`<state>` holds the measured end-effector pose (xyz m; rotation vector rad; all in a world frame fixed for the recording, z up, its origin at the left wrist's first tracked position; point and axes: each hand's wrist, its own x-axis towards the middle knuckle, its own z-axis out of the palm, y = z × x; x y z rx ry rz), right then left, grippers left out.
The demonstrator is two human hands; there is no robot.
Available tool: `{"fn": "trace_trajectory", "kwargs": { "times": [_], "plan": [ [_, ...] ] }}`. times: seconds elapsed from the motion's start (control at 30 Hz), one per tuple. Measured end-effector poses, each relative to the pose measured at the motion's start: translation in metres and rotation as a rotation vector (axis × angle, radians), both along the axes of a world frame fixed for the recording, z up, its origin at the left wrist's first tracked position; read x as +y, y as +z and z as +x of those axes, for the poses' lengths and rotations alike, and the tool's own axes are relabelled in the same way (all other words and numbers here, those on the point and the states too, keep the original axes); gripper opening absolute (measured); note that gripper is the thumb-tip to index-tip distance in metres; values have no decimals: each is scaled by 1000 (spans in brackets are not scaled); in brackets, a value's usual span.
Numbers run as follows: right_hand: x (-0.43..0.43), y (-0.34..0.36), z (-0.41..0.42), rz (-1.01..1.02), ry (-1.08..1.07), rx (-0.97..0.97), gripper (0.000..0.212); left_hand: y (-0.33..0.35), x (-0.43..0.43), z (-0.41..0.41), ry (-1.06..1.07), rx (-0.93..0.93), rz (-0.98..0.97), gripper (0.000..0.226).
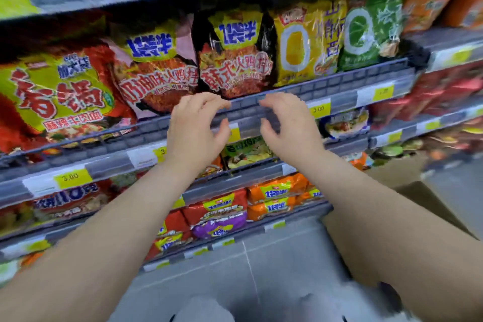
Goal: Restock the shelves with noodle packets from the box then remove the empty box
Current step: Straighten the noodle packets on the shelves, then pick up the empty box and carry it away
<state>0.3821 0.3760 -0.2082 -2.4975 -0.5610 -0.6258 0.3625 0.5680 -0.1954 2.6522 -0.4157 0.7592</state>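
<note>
Fingers of the left hand and the right hand are loosely curled with thumbs apart, holding nothing. The two hands hang side by side, fingertips facing across a narrow gap. Whether they touch the grey rail behind them cannot be told.

Just above the fingertips, five stand in a row behind that rail:
- a red-and-yellow packet, far left
- a pink packet
- a black packet, straight above the fingers
- a yellow packet, to the right
- a green packet, further right

One box, brown cardboard, lies well below and right of the fingers, partly hidden by the right forearm; its inside does not show.

Two yellow tags plainly read 3.00: the near tag just right of the right fingers, and the far tag down to the left.

Below the wrists lie one purple packet and orange packets, too blurred to count.
</note>
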Motion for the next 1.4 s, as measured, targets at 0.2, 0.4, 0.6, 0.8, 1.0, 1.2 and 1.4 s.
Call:
{"fn": "trace_trajectory", "kwargs": {
  "times": [0.2, 0.4, 0.6, 0.8, 1.0, 1.2, 1.4],
  "plan": [
    [-48, 75, -50, 26, -143, 332, 35, 74, -49, -26, -160, 396, 38, 38],
    [-136, 125, -110, 163, -330, 548, 37, 130, -141, -47, -283, 541, 41, 37],
    [-243, 119, -157, 251, -547, 714, 32, 118, -239, -48, -387, 619, 56, 40],
    [-331, 93, -185, 359, -814, 853, 33, 76, -336, -35, -484, 763, 101, 42],
    [-385, 37, -165, 587, -1070, 934, 25, 20, -422, 21, -644, 883, 317, 47],
    [-417, -39, -140, 845, -1329, 1026, 35, -57, -495, 82, -723, 998, 553, 48],
    [-439, -160, -127, 1011, -1433, 1193, 43, -182, -530, 106, -667, 1017, 678, 53]
  ]
}}
